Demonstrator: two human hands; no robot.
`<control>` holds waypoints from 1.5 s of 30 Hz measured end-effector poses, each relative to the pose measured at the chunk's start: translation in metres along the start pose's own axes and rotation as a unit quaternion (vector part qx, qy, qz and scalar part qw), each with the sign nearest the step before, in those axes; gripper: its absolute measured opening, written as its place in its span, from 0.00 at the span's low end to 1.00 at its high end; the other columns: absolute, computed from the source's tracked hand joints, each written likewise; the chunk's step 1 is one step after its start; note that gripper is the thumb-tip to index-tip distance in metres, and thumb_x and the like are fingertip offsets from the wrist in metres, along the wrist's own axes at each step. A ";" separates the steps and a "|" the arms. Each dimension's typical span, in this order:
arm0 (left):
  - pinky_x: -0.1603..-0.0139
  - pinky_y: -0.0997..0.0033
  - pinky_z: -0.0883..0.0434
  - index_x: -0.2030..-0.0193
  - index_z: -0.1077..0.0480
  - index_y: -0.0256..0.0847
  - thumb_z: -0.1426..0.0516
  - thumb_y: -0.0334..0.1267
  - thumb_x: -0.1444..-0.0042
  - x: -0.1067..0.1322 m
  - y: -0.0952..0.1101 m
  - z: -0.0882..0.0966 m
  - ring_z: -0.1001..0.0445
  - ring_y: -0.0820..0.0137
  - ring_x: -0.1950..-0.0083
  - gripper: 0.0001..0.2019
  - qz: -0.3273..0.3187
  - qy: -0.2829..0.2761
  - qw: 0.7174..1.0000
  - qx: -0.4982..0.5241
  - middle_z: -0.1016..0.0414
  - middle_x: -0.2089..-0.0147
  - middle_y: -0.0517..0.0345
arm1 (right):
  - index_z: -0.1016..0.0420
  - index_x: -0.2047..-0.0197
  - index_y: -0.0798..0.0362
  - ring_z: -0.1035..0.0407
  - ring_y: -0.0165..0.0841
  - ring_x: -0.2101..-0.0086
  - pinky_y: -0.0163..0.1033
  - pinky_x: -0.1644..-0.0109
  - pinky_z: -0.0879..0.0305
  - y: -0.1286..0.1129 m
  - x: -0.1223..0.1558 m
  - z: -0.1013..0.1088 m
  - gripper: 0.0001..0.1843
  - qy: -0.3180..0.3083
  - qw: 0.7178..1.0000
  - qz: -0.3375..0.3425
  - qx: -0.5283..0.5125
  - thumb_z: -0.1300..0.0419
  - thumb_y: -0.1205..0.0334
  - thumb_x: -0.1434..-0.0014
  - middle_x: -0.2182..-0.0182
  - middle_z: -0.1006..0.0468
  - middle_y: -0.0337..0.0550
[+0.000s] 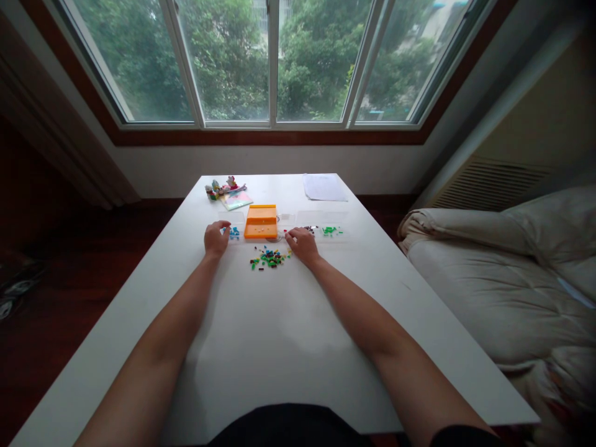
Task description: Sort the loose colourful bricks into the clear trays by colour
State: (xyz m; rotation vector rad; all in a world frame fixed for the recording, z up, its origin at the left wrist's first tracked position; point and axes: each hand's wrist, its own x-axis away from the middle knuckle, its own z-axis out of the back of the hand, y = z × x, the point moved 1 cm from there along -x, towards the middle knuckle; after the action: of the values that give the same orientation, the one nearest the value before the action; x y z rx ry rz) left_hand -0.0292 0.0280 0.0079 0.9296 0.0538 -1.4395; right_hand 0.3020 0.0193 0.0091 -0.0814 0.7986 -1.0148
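Observation:
My left hand (216, 238) is at the left clear plastic box, its fingers curled together by several small blue bricks (234, 233). Whatever its fingertips may hold is too small to make out. My right hand (303, 244) rests between an open orange box (261, 231) and a clear box with green bricks (331, 231). Its fingers are bent and close together, and a tiny red piece shows near the fingertips. I cannot make out anything in its grip. A loose pile of mixed small bricks (270, 257) lies on the table between both hands, nearer to me.
On the white table (270, 335), small assembled brick figures (226, 187) stand at the back left beside a colourful booklet (237, 200). White paper sheets (325, 187) lie at the back right. A covered sofa (503, 292) is on the right; a window is ahead.

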 end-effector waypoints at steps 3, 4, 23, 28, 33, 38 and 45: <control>0.43 0.56 0.33 0.56 0.24 0.43 0.46 0.38 0.39 0.003 0.005 -0.002 0.27 0.57 0.50 0.11 -0.017 -0.009 1.000 -0.003 0.21 0.54 0.51 | 0.21 0.62 0.52 0.32 0.37 0.59 0.41 0.49 0.40 -0.018 0.000 0.003 0.14 -0.038 0.998 0.051 -0.002 0.46 0.58 0.31 0.63 0.22 0.46; 0.43 0.56 0.33 0.56 0.24 0.43 0.47 0.38 0.38 0.004 0.007 -0.002 0.27 0.57 0.50 0.11 -0.019 -0.010 1.000 -0.001 0.21 0.54 0.50 | 0.21 0.60 0.52 0.32 0.37 0.57 0.42 0.48 0.40 -0.026 0.000 0.003 0.13 -0.054 0.996 0.070 -0.007 0.46 0.58 0.31 0.61 0.22 0.46; 0.45 0.56 0.33 0.58 0.24 0.43 0.48 0.36 0.38 0.015 0.026 -0.003 0.28 0.57 0.51 0.10 -0.049 -0.023 0.998 -0.009 0.21 0.56 0.50 | 0.29 0.39 0.49 0.46 0.45 0.34 0.57 0.29 0.59 -0.082 0.016 -0.035 0.22 -0.179 0.959 0.208 0.071 0.51 0.48 0.28 0.39 0.30 0.49; 0.44 0.56 0.32 0.58 0.24 0.43 0.48 0.36 0.38 0.015 0.027 -0.004 0.28 0.57 0.51 0.10 -0.056 -0.035 0.998 -0.006 0.21 0.56 0.50 | 0.28 0.42 0.49 0.43 0.42 0.34 0.56 0.29 0.58 -0.081 0.015 -0.036 0.18 -0.179 0.959 0.213 0.055 0.50 0.53 0.27 0.41 0.27 0.48; 0.43 0.56 0.32 0.58 0.24 0.44 0.47 0.36 0.39 0.017 0.033 -0.002 0.28 0.57 0.50 0.10 -0.070 -0.052 0.996 0.004 0.21 0.56 0.51 | 0.27 0.42 0.48 0.41 0.40 0.36 0.55 0.28 0.59 -0.068 0.004 -0.017 0.17 -0.106 0.982 0.151 0.030 0.51 0.57 0.28 0.43 0.26 0.47; 0.43 0.56 0.32 0.59 0.24 0.45 0.47 0.37 0.38 0.019 0.039 -0.001 0.29 0.57 0.50 0.10 -0.087 -0.073 0.994 0.006 0.22 0.56 0.51 | 0.21 0.54 0.53 0.30 0.40 0.51 0.48 0.37 0.45 -0.025 -0.009 0.014 0.21 0.032 0.999 -0.015 0.003 0.55 0.56 0.27 0.55 0.21 0.50; 0.42 0.56 0.32 0.59 0.24 0.44 0.47 0.37 0.38 0.019 0.041 0.001 0.29 0.58 0.50 0.10 -0.098 -0.082 0.992 0.014 0.21 0.56 0.52 | 0.21 0.57 0.55 0.28 0.38 0.58 0.41 0.52 0.36 0.028 -0.012 0.016 0.26 0.131 0.978 -0.140 -0.085 0.58 0.52 0.28 0.59 0.19 0.49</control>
State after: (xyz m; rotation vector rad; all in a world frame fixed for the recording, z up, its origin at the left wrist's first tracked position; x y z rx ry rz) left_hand 0.0090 0.0057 0.0191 0.8425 0.0026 -1.6987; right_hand 0.3292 0.0399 0.0159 -0.2138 1.1379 -1.2374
